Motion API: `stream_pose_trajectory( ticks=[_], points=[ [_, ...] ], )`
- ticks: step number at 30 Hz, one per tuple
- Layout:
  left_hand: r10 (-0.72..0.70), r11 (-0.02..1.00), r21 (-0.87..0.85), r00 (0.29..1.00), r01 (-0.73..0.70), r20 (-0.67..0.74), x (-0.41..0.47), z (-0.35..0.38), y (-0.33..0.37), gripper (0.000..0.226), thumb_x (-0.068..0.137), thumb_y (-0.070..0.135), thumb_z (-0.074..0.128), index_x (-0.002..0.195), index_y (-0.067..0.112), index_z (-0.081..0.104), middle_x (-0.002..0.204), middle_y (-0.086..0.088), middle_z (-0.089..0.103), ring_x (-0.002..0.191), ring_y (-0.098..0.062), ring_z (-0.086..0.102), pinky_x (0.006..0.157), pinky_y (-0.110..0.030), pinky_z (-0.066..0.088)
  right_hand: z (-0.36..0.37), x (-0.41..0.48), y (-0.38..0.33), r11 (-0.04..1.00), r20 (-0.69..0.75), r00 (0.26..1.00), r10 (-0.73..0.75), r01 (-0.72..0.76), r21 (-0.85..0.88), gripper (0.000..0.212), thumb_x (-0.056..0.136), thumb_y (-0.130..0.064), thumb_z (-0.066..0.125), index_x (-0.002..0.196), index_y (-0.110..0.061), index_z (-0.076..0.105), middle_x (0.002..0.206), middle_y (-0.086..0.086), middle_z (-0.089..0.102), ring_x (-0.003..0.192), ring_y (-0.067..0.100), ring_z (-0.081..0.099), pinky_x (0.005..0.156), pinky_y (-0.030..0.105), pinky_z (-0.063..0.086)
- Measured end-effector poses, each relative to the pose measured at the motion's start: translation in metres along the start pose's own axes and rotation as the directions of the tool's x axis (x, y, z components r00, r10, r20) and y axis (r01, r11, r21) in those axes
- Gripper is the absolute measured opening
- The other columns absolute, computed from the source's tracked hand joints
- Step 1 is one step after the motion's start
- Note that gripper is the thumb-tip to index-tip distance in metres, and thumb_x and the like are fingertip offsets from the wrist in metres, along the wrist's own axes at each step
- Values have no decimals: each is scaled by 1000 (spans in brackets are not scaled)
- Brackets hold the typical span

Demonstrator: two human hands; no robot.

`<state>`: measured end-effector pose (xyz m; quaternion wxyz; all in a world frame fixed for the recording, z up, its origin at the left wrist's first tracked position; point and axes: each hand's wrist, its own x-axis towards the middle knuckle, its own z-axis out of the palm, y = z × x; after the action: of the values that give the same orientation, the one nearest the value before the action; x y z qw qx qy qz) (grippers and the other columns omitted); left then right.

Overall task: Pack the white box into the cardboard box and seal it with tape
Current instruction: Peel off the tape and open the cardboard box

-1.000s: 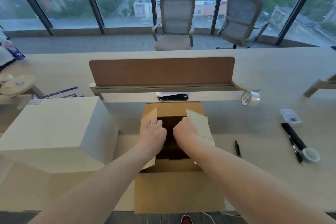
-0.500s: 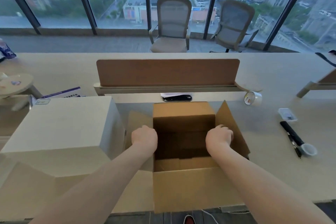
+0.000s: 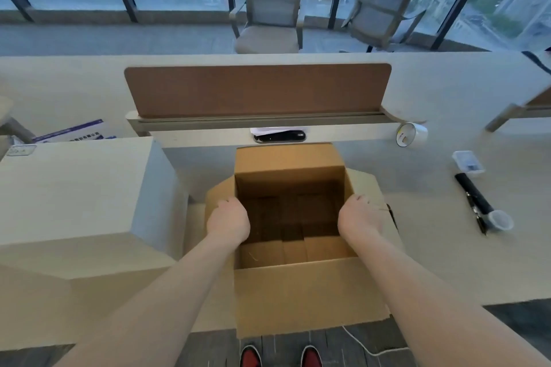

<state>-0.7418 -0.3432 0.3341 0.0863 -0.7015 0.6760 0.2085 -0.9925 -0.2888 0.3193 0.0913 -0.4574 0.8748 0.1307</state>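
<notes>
Head view: the cardboard box (image 3: 298, 292) is seen open on the counter (image 3: 465, 247). Its left flap is gripped by the left hand (image 3: 228, 219) and its right flap by the right hand (image 3: 359, 217), fingers curled over each fold. The white box (image 3: 74, 197) is set just beside it on the left; the tape roll (image 3: 411, 134) lies well apart.
</notes>
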Motion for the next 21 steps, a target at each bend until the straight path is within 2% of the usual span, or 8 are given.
stream_pose_trajectory(
  ticks=[3,6,8,10,14,18,21],
  points=[
    [-21,1000,-17,998,20,-65,6,7,2,36,93,4,46,128,6,45,129,-16,51,113,-35,59,83,-40,51,7,13,3,1000,-13,1000,-21,21,18,45,97,-7,37,142,-1,38,141,18,47,115,33,58,80,36,51],
    [-50,997,-60,991,43,-122,10,15,3,36,93,2,45,128,7,47,125,-14,57,112,-34,59,87,-42,52,15,22,8,994,-31,999,12,-8,112,34,99,-7,37,132,-6,46,129,15,54,100,32,65,74,37,55],
    [-67,992,-117,987,50,-145,13,20,2,35,92,0,44,126,9,47,119,-14,61,108,-35,61,82,-42,53,21,25,10,987,-57,998,15,-6,163,31,99,-8,37,127,-8,50,122,13,58,92,31,66,68,38,55],
    [-86,987,-146,983,62,-164,16,24,1,36,91,-1,45,126,9,46,114,-14,62,102,-35,62,73,-41,50,24,29,12,984,-59,998,1,9,176,29,98,-8,37,124,-8,51,120,13,59,92,31,65,63,35,48],
    [-111,982,-172,977,79,-183,15,31,2,39,91,-2,47,128,10,45,110,-13,64,96,-34,63,68,-37,50,23,33,18,984,-59,998,-34,44,170,29,99,-6,33,121,-8,51,121,13,60,97,32,64,63,35,41],
    [-182,959,-246,972,142,-149,5,27,2,29,92,2,49,120,9,54,113,-13,64,101,-33,62,81,-40,54,17,29,25,986,-27,997,-70,74,150,32,99,-7,34,126,-8,50,124,14,58,101,32,64,67,35,43],
    [-199,936,-312,975,161,-95,-7,15,1,32,94,12,49,125,6,53,125,-15,59,113,-33,58,91,-39,49,7,19,37,980,-35,996,-85,90,180,31,96,-10,41,124,-8,56,119,15,60,101,31,63,74,36,51]
  ],
)
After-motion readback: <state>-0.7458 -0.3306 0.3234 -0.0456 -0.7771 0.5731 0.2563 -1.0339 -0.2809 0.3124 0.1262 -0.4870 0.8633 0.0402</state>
